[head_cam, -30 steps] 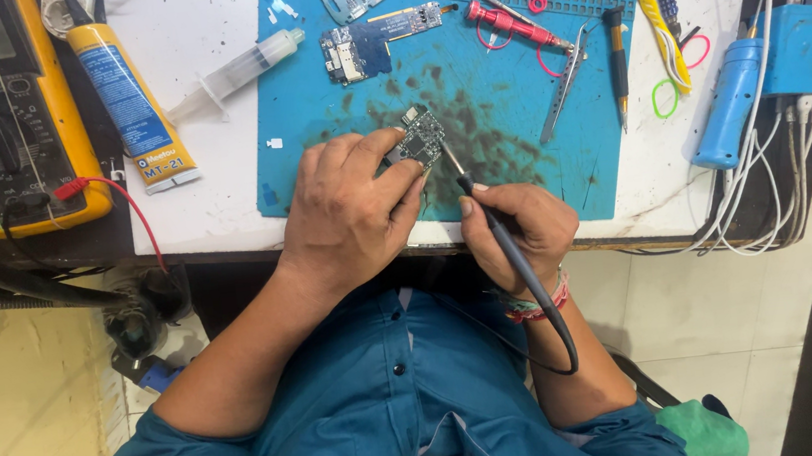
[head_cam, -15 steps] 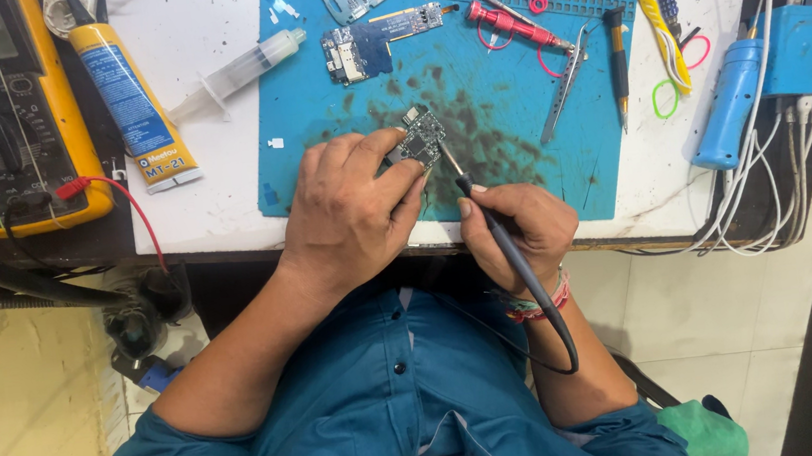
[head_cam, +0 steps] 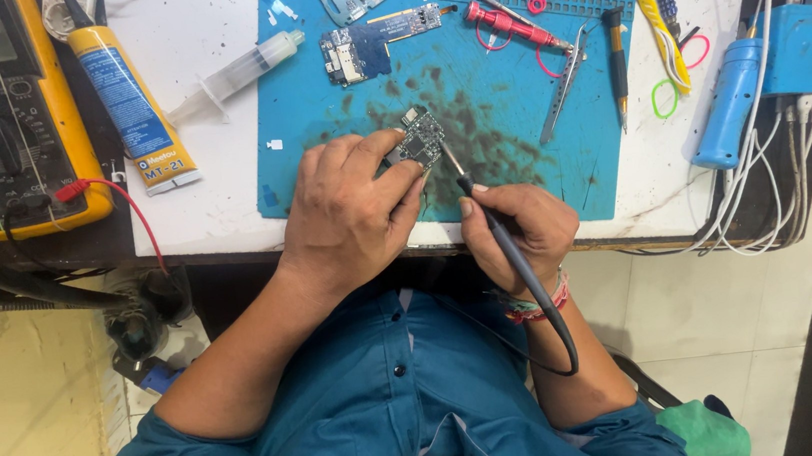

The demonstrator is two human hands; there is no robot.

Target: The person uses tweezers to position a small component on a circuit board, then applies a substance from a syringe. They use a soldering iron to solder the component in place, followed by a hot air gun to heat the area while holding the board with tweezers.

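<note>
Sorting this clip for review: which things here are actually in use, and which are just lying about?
In use: small circuit board, pinched by the left hand; soldering iron, held in the right hand; blue mat.

Lying about: multimeter, syringe, tube, two other boards, tweezers, red screwdriver.

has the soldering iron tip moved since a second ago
No. The soldering iron in the right hand keeps its tip at the small circuit board, same spot against the blue mat's dark stains.
</note>
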